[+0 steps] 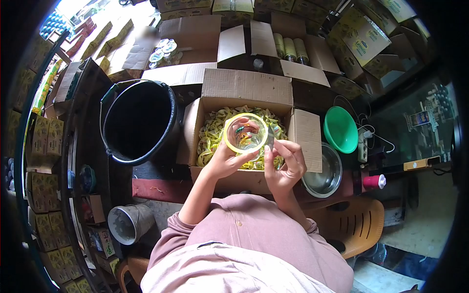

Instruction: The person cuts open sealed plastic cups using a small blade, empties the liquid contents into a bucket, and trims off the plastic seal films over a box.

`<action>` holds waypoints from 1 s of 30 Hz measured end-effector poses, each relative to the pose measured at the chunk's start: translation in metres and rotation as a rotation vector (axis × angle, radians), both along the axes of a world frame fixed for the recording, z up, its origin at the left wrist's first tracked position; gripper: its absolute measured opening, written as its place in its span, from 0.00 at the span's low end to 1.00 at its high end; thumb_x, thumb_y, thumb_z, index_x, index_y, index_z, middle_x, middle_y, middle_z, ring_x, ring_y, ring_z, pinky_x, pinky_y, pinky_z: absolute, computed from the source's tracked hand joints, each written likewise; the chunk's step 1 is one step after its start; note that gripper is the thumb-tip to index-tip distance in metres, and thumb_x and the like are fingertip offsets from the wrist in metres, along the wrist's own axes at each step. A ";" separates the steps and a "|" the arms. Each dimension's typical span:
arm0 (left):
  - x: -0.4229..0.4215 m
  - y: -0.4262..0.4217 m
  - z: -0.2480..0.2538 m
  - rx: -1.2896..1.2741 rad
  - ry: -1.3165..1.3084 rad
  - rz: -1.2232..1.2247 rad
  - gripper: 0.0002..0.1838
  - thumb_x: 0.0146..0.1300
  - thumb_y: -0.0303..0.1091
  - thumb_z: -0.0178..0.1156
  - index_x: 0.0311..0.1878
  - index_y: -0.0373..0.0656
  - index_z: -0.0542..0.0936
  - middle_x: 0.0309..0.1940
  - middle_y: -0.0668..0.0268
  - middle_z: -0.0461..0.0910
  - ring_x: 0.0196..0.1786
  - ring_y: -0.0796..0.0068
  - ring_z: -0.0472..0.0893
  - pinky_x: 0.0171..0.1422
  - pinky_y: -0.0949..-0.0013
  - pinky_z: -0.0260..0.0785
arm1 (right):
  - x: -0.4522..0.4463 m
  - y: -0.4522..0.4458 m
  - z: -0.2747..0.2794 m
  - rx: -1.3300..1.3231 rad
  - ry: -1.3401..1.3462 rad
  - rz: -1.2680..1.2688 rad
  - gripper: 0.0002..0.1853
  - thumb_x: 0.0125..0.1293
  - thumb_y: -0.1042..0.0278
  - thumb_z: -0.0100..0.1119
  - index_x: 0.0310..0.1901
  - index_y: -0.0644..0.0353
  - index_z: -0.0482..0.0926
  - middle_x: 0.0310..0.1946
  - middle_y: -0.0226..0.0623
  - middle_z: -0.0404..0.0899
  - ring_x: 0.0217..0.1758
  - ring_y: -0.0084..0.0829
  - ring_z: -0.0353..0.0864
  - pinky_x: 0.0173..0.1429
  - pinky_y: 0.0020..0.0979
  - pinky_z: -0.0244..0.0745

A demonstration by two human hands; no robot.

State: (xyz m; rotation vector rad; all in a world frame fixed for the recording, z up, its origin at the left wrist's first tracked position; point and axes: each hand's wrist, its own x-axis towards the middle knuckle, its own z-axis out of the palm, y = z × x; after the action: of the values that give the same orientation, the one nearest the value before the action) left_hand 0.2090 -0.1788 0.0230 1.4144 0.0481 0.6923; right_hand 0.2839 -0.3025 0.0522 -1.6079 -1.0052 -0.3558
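Among stacked cartons (44, 188), the left hand (225, 159) curls fingers around a clear, yellow-rimmed cup (247, 139); right hand (286, 167) bent alongside, fingers narrow, grip unclear.

The yellow-rimmed clear container (248, 138) hides some yellow packets (210, 141) in the carton (246, 85)

Dark table (154, 171): open carton (246, 84), black bucket (172, 124), perhaps metal bowl (333, 171).

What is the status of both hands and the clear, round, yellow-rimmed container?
Left hand holding container. Right hand close at its right side, grip unclear. Container above open brown cardboard box of crinkled yellow-green pieces; no obstruction visible.
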 end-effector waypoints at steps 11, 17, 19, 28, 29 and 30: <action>-0.001 -0.001 -0.003 0.226 0.033 0.095 0.36 0.50 0.26 0.64 0.60 0.37 0.57 0.54 0.59 0.63 0.57 0.68 0.68 0.61 0.68 0.61 | 0.005 0.008 0.002 0.008 -0.134 -0.088 0.15 0.47 0.83 0.62 0.39 0.60 0.80 0.33 0.35 0.76 0.25 0.21 0.74 0.30 0.21 0.70; -0.003 0.003 -0.010 0.249 0.103 0.052 0.35 0.47 0.25 0.65 0.59 0.37 0.59 0.51 0.60 0.63 0.56 0.69 0.68 0.61 0.68 0.61 | 0.010 0.010 0.005 0.005 -0.146 -0.077 0.15 0.46 0.84 0.62 0.38 0.61 0.81 0.34 0.35 0.76 0.25 0.21 0.74 0.30 0.21 0.70; -0.003 0.002 -0.007 0.217 0.093 0.043 0.35 0.47 0.25 0.65 0.58 0.37 0.60 0.51 0.60 0.63 0.56 0.68 0.68 0.61 0.68 0.61 | 0.014 0.009 0.007 0.010 -0.099 -0.017 0.14 0.47 0.84 0.61 0.38 0.62 0.80 0.34 0.35 0.76 0.25 0.21 0.74 0.30 0.21 0.70; -0.003 0.005 -0.004 0.172 0.106 0.019 0.36 0.46 0.26 0.66 0.58 0.38 0.60 0.50 0.59 0.65 0.56 0.67 0.68 0.62 0.67 0.60 | 0.012 0.003 0.004 -0.011 -0.065 0.002 0.13 0.48 0.84 0.61 0.37 0.64 0.80 0.34 0.37 0.77 0.25 0.21 0.74 0.29 0.21 0.70; -0.003 0.005 -0.004 0.191 0.119 0.013 0.36 0.46 0.26 0.66 0.58 0.38 0.60 0.51 0.59 0.65 0.56 0.67 0.68 0.62 0.67 0.60 | 0.013 0.003 0.004 -0.014 -0.070 -0.004 0.13 0.48 0.84 0.61 0.37 0.64 0.80 0.34 0.37 0.77 0.25 0.20 0.74 0.29 0.21 0.70; -0.003 0.004 -0.004 0.189 0.123 0.000 0.36 0.46 0.26 0.66 0.58 0.38 0.60 0.51 0.60 0.65 0.56 0.67 0.68 0.62 0.67 0.60 | 0.014 0.003 0.004 -0.019 -0.081 -0.011 0.13 0.48 0.84 0.61 0.37 0.64 0.80 0.34 0.37 0.77 0.25 0.20 0.74 0.29 0.21 0.70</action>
State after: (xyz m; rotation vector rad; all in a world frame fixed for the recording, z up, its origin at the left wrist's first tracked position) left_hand 0.2060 -0.1748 0.0190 1.6377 0.0811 0.6214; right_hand 0.2982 -0.2991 0.0559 -1.6280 -1.0639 -0.4228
